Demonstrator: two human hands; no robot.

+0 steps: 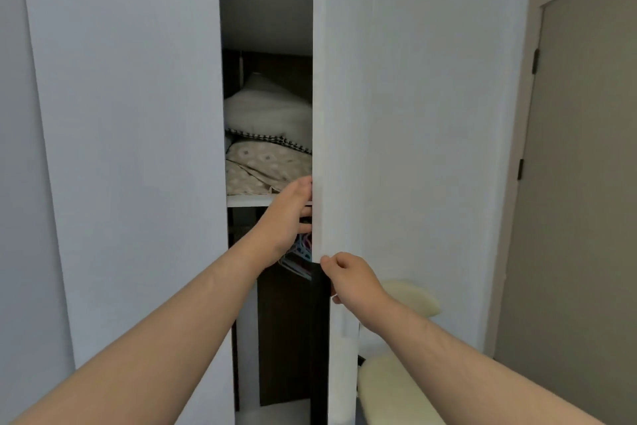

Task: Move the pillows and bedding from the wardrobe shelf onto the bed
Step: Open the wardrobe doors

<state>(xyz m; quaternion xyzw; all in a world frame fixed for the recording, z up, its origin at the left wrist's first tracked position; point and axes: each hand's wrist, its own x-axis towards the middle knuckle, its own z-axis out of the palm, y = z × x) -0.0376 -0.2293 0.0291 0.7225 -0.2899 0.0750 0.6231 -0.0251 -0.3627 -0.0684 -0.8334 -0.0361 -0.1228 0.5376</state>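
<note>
A white wardrobe stands in front of me with its left door (131, 149) swung open. On its shelf (248, 200) lies folded beige patterned bedding (265, 166). A white pillow (269, 111) with a black-and-white trimmed edge rests on top of it. My left hand (287, 218) reaches into the gap at shelf height, its fingers curled behind the edge of the right door (344, 135). My right hand (350, 281) pinches that same door edge lower down, from the outside. Most of the shelf's right side is hidden behind the right door.
Pastel plastic hangers (301, 254) hang below the shelf. A cream padded chair (396, 386) stands low at the right of the wardrobe. A grey-brown room door (582, 183) fills the far right. The bed is out of view.
</note>
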